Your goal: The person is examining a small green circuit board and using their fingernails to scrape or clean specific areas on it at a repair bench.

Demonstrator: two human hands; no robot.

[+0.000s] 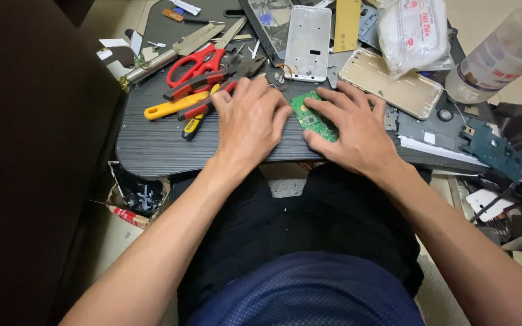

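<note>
- Hands meet over a green circuit board (314,118) on the dark table (152,145): the right hand (357,130) pinches the board between thumb and fingers.
- The left hand (250,121) lies flat, fingers spread, its edge touching the board; it holds nothing that I can see.
- Pliers (209,81), red scissors (197,60) and a yellow-handled tool (173,105) lie just beyond the left fingers; a sideways slide could likely knock them.
- A gold phone back (394,90) sits just past the right fingertips.
- Pressing hard may flex or crack the thin board.
</note>
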